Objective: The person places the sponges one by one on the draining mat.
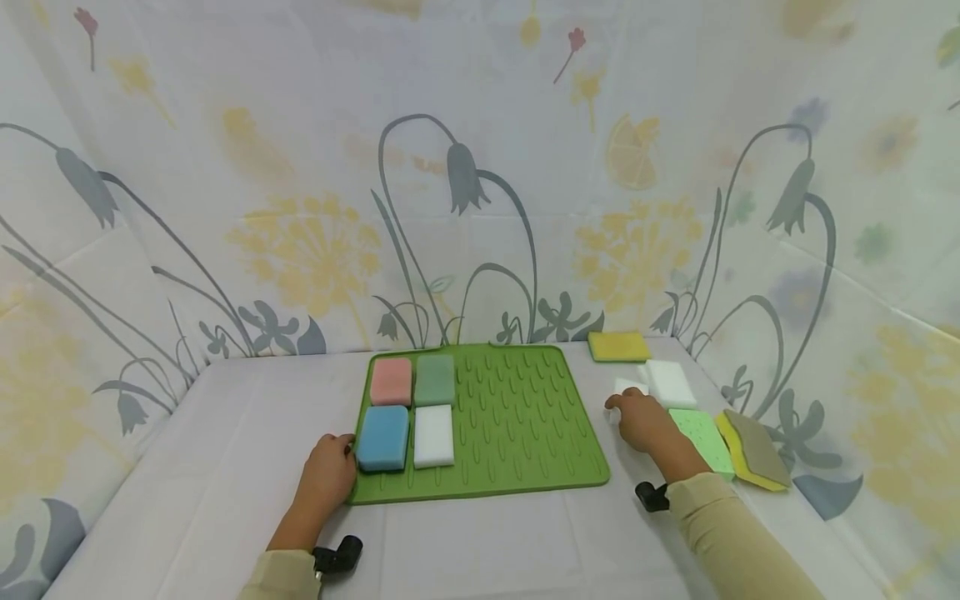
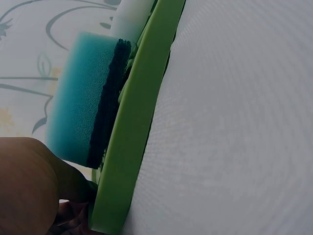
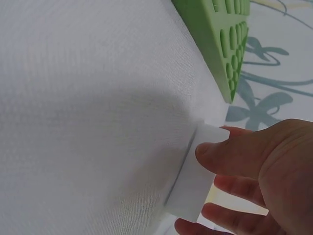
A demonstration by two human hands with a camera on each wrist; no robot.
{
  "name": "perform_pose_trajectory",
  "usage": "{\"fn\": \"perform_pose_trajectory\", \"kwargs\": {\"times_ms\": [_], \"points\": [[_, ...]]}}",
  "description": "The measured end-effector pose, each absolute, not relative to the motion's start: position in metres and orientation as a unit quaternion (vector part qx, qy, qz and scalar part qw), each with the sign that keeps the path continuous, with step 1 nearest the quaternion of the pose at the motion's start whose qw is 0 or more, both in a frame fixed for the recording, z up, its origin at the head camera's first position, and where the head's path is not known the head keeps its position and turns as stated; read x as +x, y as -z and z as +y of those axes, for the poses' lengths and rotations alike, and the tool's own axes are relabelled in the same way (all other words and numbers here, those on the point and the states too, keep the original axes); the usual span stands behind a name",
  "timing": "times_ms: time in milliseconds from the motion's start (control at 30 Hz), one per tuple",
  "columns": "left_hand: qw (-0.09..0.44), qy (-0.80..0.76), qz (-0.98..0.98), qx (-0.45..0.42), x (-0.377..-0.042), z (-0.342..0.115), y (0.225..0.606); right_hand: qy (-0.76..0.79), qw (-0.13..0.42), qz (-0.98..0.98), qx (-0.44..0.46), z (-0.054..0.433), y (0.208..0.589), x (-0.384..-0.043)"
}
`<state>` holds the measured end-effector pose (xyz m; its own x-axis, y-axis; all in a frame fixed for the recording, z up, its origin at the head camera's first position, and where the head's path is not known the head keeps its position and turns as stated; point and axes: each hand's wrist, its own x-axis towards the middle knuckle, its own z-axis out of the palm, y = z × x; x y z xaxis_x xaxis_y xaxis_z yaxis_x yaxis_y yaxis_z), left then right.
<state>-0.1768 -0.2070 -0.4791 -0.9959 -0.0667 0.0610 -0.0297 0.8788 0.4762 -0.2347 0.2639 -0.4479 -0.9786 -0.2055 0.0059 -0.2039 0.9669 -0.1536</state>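
A green ridged mat [image 1: 525, 425] lies on the white-covered table. On its left half sit a pink sponge [image 1: 392, 382], a green sponge [image 1: 435, 379], a blue sponge [image 1: 383, 438] with a dark scouring layer underneath, and a white sponge [image 1: 433, 436]. My left hand [image 1: 326, 475] holds the mat's left edge beside the blue sponge, thumb against the rim; its fingers are partly hidden. Right of the mat, my right hand [image 1: 647, 425] pinches another white sponge block [image 3: 195, 181] between thumb and fingers, its lower edge at or close to the tablecloth.
Around the right hand lie a yellow sponge [image 1: 618, 346] at the back, a white block [image 1: 671, 383], a light green sponge [image 1: 697, 433] and a yellow sponge with a brownish-grey face [image 1: 757, 450]. A flower-printed curtain [image 1: 480, 250] stands behind the table.
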Motion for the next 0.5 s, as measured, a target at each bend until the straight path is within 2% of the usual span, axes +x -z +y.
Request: {"fn": "perform_pose_trajectory", "kwargs": {"times_ms": [500], "points": [[0.037, 0.248, -0.968, 0.024, -0.1765, -0.207, 0.4791, 0.059, -0.014, 0.992, -0.115, 0.259, 0.4454, -0.2355]]}}
